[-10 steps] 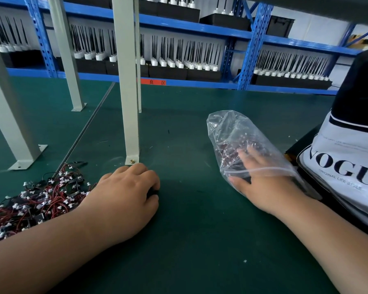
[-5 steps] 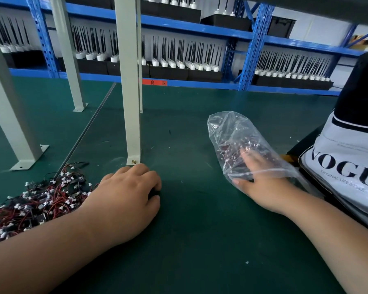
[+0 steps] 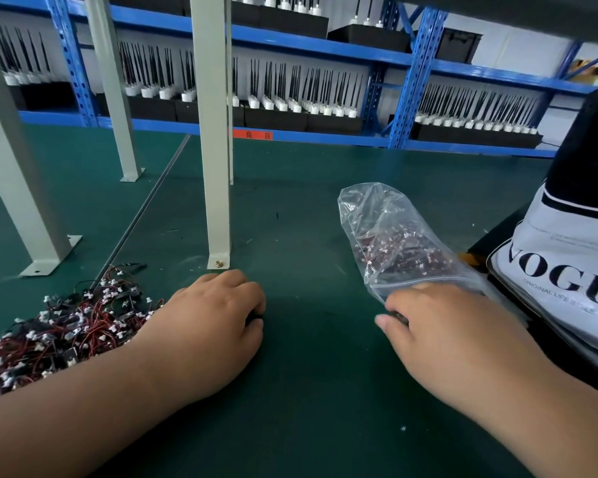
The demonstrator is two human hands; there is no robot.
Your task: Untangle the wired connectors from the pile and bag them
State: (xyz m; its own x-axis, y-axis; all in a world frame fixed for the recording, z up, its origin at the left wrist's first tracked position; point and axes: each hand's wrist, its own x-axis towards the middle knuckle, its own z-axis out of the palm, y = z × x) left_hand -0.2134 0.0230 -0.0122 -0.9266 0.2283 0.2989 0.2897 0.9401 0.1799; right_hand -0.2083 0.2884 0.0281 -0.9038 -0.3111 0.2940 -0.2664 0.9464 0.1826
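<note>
1. Counter [image 3: 308, 426]: a green mat is laid over it, and everything for the job is spread on it within easy reach.
2. Tote bag [image 3: 567, 263]: it is set at the right edge, partly out of view, and is apparently kept clear of the working area.
3. Plastic bag [image 3: 377, 215]: it is laid on its side right of centre. Its mouth is turned toward the person, probably so that it can be fed without being lifted. A good many red-wired connectors [image 3: 404, 250] are already held inside.
4. Pile [image 3: 66, 332]: the tangled connectors not yet sorted are heaped at the left, well apart from the bag, so that done and undone are not mixed.
5. Left hand [image 3: 208, 332]: it is rested on the counter just beside the pile, with its fingers [image 3: 242, 288] curled under. Something small and dark is glimpsed beneath the fingertips, but whether it is gripped cannot be told.
6. Right hand [image 3: 453, 336]: it is placed at the bag's mouth, with its fingers [image 3: 394, 301] bent downward. Whether the lip is pinched or a connector is held cannot be told.
</note>
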